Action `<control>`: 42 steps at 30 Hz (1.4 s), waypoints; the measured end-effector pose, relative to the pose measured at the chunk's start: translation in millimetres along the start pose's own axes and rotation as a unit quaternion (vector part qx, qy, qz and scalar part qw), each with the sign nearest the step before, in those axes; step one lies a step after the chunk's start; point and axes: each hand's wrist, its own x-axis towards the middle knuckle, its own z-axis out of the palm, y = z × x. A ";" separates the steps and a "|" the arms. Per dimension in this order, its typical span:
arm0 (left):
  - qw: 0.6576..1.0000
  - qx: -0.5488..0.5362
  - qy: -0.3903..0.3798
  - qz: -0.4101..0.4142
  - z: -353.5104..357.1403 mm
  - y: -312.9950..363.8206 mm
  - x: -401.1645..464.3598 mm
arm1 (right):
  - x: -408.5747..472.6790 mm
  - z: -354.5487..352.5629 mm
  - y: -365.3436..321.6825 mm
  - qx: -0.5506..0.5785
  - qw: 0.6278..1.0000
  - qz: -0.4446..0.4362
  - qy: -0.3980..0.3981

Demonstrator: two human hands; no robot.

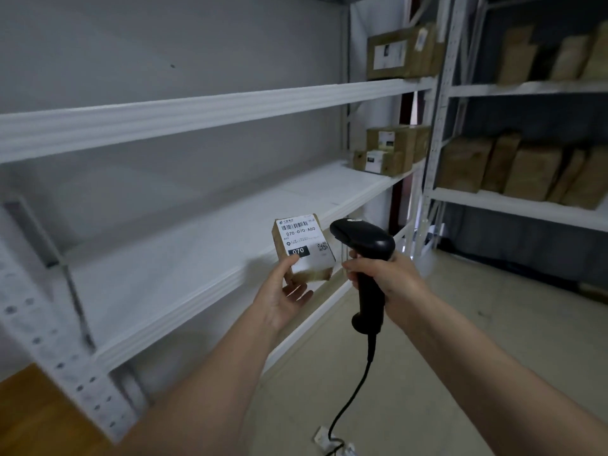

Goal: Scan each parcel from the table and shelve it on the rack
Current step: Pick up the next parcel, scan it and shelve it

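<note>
A small brown parcel [304, 248] with a white label reading 070 faces me, held from below and the left by my left hand [284, 296], thumb on the label's lower edge. My right hand [386, 279] grips the handle of a black barcode scanner [365, 245], whose head sits just right of the parcel. The scanner's cable [353, 396] hangs down to the floor. Both are in front of the white rack's middle shelf [184, 258].
Several brown parcels [391, 153] stand at the far right end of the middle shelf, more on the upper shelf [403, 52]. A second rack [519, 205] at the right holds several parcels. A wooden table corner [29, 413] shows at lower left.
</note>
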 end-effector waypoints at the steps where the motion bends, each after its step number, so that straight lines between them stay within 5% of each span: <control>1: 1.000 -0.004 0.000 -0.002 11.2 4.2 15.7 | 18.1 -2.9 -6.8 -0.001 1.000 -0.001 0.005; 10: 0.999 0.028 -0.022 0.026 85.3 48.6 151.3 | 156.3 -32.4 -46.3 0.026 0.999 -0.017 0.022; 18: 0.998 -0.028 -0.048 -0.035 141.8 46.6 227.1 | 236.3 -65.4 -49.7 0.046 0.997 -0.004 0.062; 32: 0.995 -0.095 0.012 0.014 268.5 53.2 398.4 | 447.4 -124.9 -87.6 0.074 0.995 0.062 -0.011; 38: 0.998 -0.044 0.049 0.018 333.3 47.1 484.3 | 529.6 -163.5 -109.2 0.081 0.991 0.100 -0.043; 42: 0.987 0.097 0.126 0.027 347.7 42.3 530.1 | 569.7 -181.3 -109.8 0.092 0.986 0.122 -0.071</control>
